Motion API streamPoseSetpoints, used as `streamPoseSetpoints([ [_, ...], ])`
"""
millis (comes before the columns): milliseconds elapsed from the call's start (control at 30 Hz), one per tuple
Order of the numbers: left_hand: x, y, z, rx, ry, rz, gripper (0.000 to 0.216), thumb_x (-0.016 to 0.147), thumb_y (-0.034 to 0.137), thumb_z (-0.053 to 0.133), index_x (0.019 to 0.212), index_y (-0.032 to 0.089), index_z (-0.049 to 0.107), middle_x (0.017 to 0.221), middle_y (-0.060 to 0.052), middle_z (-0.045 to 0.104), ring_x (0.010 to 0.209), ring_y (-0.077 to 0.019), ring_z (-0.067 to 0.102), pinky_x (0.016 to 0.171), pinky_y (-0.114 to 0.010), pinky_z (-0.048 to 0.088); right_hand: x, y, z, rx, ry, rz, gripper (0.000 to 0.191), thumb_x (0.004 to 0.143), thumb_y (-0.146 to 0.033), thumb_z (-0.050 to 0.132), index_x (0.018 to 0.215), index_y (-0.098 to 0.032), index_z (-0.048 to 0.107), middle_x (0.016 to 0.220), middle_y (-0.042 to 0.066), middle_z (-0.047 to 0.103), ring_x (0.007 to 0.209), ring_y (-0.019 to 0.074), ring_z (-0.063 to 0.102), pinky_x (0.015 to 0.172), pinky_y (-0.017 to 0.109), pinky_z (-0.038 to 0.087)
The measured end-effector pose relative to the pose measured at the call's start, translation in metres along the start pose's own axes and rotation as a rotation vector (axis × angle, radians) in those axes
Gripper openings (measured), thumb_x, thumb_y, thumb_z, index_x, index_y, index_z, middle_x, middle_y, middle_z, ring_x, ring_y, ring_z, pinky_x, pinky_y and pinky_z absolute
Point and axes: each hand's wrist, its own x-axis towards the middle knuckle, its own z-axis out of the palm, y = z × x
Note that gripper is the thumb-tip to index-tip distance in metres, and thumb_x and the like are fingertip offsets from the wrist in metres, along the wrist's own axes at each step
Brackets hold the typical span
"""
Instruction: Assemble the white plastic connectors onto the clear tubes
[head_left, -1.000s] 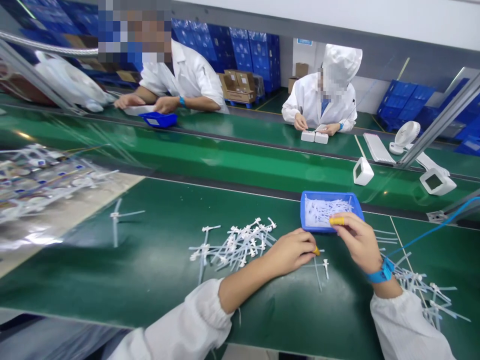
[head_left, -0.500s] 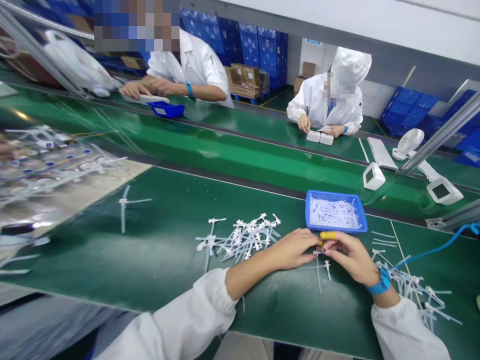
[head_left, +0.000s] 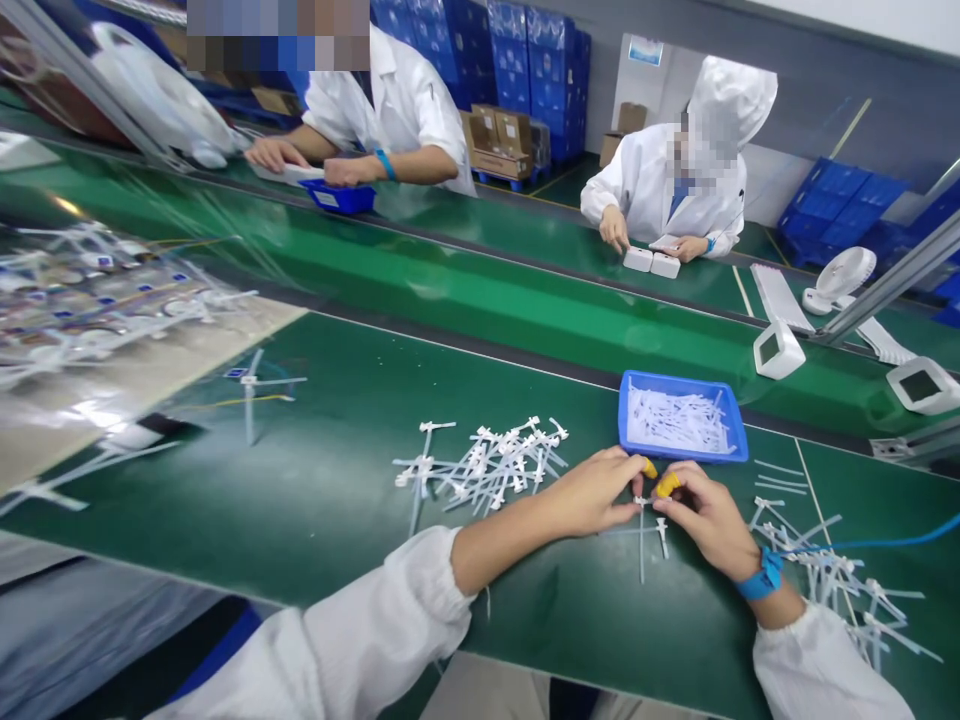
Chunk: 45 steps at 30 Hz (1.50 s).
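My left hand pinches a small white plastic connector with thin translucent strips, one hanging down towards me. Close on its right, my right hand is closed, thumb against a finger, on what looks like the end of a pale strip, mostly hidden. Yellow covers sit on a fingertip of each hand. Another white connector with a strip lies on the green table just below the fingers. Beyond my hands stands a blue tray full of loose pale strips.
A pile of connectors with strips lies left of my hands, another pile by my right wrist. Loose strips lie near the tray. A blue cord runs from my right wristband. Two people in white work across the conveyor.
My fingertips have drawn slightly apart, and the yellow covers are now separate. The view has shifted a little. Across the conveyor, one person's hand has moved over the small blue bin.
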Motion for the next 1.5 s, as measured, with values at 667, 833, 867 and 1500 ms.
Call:
streamPoseSetpoints([
  [667,0.003,-0.009,-0.001,-0.106,-0.051,0.002,0.048,0.093,0.023,0.088,0.132,0.022,0.06,0.109,-0.003,0.079,0.112,-0.0253,0.067,0.096,-0.033,0.046,-0.004,-0.004,0.005,-0.183,-0.084,-0.037,0.009,0.103,-0.026,0.067,0.111,-0.027,0.071,0.108,0.003,0.081,0.1,0.0219,0.078,0.092,0.033,0.058],
  [833,0.003,-0.009,-0.001,-0.121,-0.042,-0.001,0.041,0.092,0.023,0.088,0.122,0.023,0.061,0.104,-0.001,0.079,0.111,-0.0251,0.068,0.096,-0.033,0.045,-0.006,-0.004,0.006,-0.208,-0.075,-0.04,0.013,0.103,-0.026,0.068,0.116,-0.027,0.067,0.104,0.001,0.083,0.101,0.0234,0.079,0.092,0.035,0.058],
  [867,0.004,-0.009,0.0,-0.122,-0.04,-0.003,0.04,0.092,0.023,0.088,0.121,0.023,0.061,0.104,-0.001,0.079,0.111,-0.0251,0.068,0.097,-0.033,0.045,-0.006,-0.005,0.006,-0.216,-0.074,-0.049,0.015,0.103,-0.026,0.068,0.118,-0.027,0.067,0.103,0.001,0.083,0.102,0.0239,0.079,0.092,0.036,0.058],
  [1500,0.011,-0.017,0.004,-0.145,-0.049,-0.008,0.036,0.088,0.021,0.091,0.11,0.021,0.063,0.097,-0.001,0.073,0.1,-0.0216,0.07,0.084,-0.027,0.046,-0.007,-0.019,0.007,-0.489,-0.178,-0.199,0.021,0.107,-0.017,0.053,0.121,-0.027,0.065,0.111,0.009,0.076,0.101,0.0262,0.074,0.086,0.038,0.061],
])
